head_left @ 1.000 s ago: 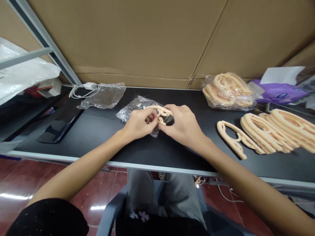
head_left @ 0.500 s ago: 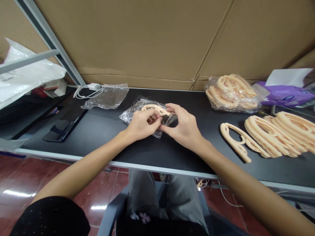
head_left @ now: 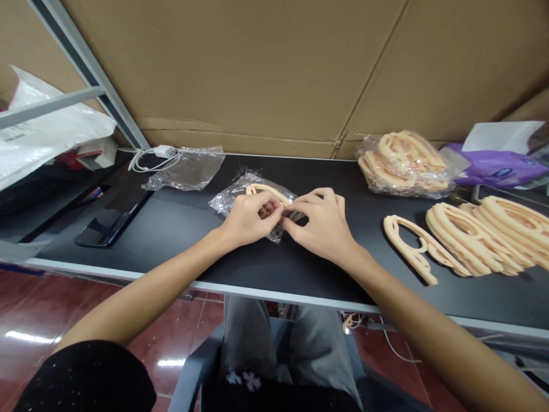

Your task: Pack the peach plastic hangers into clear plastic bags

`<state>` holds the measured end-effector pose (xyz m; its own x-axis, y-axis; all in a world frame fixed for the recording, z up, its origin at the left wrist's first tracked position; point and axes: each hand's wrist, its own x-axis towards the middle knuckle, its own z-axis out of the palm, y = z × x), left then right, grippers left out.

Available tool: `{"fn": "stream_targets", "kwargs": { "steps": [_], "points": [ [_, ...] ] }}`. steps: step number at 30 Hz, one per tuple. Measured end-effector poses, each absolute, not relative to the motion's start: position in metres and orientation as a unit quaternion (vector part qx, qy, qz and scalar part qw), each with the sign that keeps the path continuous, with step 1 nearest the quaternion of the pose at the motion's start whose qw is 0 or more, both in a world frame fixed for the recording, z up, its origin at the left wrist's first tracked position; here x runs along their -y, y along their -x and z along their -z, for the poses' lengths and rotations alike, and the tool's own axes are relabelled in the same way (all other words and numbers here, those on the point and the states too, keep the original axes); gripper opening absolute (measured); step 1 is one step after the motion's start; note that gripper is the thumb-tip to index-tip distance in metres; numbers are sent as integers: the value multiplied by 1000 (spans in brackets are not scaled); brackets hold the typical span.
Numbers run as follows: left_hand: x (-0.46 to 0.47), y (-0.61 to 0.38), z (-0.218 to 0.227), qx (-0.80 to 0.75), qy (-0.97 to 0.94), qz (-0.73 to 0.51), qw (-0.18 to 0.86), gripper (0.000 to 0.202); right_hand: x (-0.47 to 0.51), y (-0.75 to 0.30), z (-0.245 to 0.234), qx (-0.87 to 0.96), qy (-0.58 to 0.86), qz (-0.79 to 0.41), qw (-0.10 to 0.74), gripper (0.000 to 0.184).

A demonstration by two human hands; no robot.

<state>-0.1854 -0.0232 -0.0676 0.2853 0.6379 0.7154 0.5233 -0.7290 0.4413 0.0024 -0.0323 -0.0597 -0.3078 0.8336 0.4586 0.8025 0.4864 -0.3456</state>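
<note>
A peach plastic hanger piece [head_left: 261,189] lies partly inside a clear plastic bag [head_left: 234,197] in the middle of the black table [head_left: 171,229]. My left hand [head_left: 249,220] has its fingers curled and pinches the near end of the piece and the bag's mouth. Facing it, my right hand [head_left: 323,226] pinches the same spot from the right with thumb and fingertips. The two hands touch over the bag's open end, which hides that end of the piece.
A row of loose peach hanger pieces [head_left: 467,240] lies at the right, with a bagged bundle of them [head_left: 403,160] behind. An empty clear bag [head_left: 184,169], a white charger [head_left: 160,151] and a dark phone [head_left: 114,212] sit left. Cardboard boxes [head_left: 274,68] wall the back.
The hanger piece has slid further left into the bag, so less of it sticks out. Both hands stayed pinched at the bag's mouth, the right fingers lowering slightly.
</note>
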Motion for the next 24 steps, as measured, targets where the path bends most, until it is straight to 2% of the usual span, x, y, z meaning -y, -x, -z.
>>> {"fn": "stream_targets", "kwargs": {
  "steps": [15,19,24],
  "points": [
    [26,181,71,-343,-805,-481,44,9,27,-8,63,787,540,49,293,29],
    [31,180,71,-341,-814,-468,53,8,27,-7,66,797,534,21,281,26],
    [32,180,72,-327,-819,-467,62,7,27,-4,68,824,523,-50,211,36]
  ]
}}
